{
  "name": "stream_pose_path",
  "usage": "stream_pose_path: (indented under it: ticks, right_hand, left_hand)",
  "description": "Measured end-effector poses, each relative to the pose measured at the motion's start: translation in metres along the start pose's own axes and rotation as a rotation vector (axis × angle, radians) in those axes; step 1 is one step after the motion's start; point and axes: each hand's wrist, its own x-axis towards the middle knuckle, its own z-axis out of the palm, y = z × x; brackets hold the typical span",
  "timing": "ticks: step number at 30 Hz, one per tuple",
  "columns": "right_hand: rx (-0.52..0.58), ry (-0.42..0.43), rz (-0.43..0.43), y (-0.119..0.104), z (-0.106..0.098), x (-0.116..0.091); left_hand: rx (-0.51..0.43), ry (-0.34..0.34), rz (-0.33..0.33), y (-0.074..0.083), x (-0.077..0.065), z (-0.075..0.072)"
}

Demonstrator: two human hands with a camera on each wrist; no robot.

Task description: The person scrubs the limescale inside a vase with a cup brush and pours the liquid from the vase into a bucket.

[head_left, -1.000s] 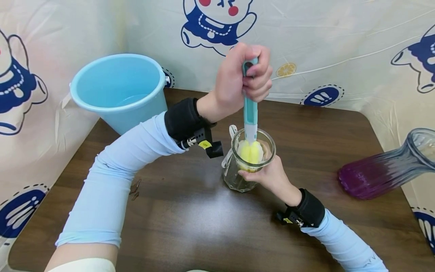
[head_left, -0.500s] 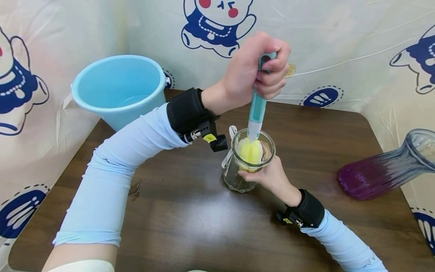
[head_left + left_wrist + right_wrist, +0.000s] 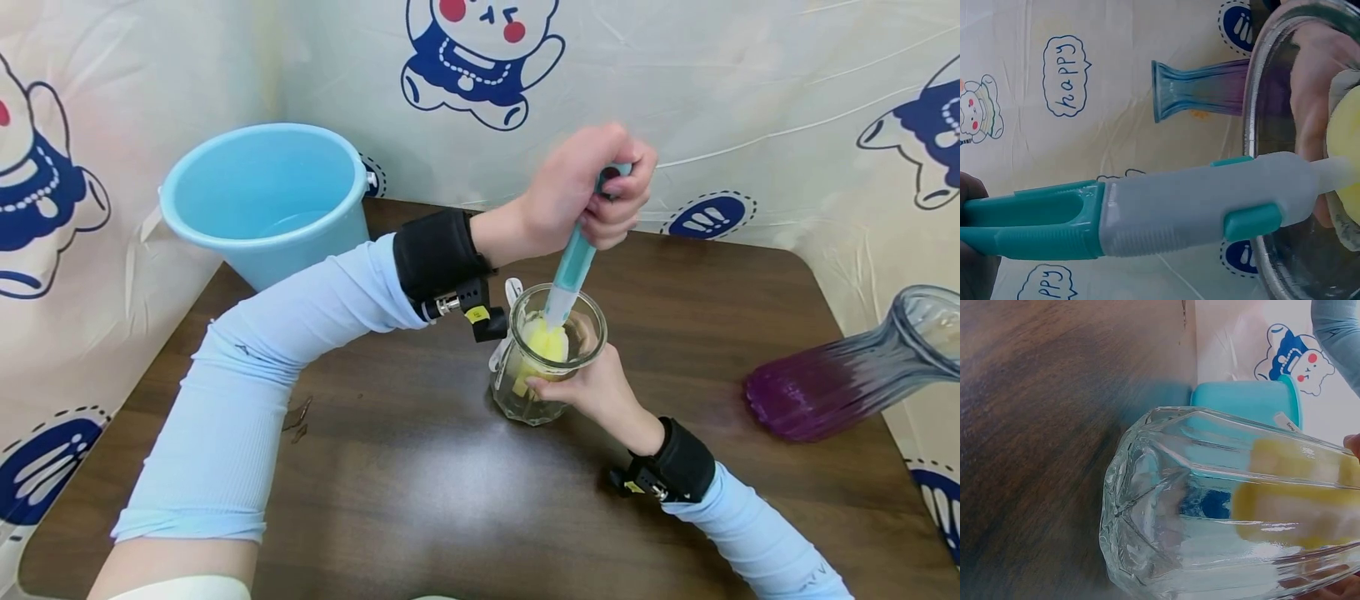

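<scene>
Surrounding the yellow sponge (image 3: 545, 340) is a glass jar (image 3: 525, 406).

Brown table (image 3: 420, 500) beneath bucket (image 3: 292, 260), glass jar (image 3: 1210, 503), vase (image 3: 840, 379)

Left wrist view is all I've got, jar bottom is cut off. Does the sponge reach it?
Observer: No. In the right wrist view the sponge stops short of the base of the jar.
Operator: I only see the edge of a hand on the brush. How's it held?
Observer: Head view: the left hand has its fingers curled round the upper part of the handle.
Operator: Anything big on the table that I'm missing?
Observer: A light blue bucket, at the far left in the head view, partly behind the left sleeve.
</scene>
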Motion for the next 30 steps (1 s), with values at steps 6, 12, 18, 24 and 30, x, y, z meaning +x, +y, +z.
stream_pose_path:
  ticks: [6,12,18,24,30]
  right_hand:
    - [-0.014,0.011,-0.031,0.002,0.001,0.001]
    - [-0.021,0.008,-0.030,0.002,0.003,0.002]
    - [-0.054,0.020,-0.059,0.002,0.002,0.003]
    - [-0.046,0.024,-0.074,0.001,0.002,0.004]
    - [-0.042,0.024,-0.044,0.001,0.002,0.003]
  left_hand:
    - [0.032,-0.027,-0.056,-0.020,-0.008,-0.006]
    - [0.006,-0.058,-0.023,-0.038,-0.023,-0.018]
    - [0.018,-0.065,0.052,-0.046,-0.028,-0.026]
    - [0.027,-0.043,0.010,-0.048,-0.026,-0.024]
    - [0.027,-0.046,0.086,-0.045,-0.029,-0.022]
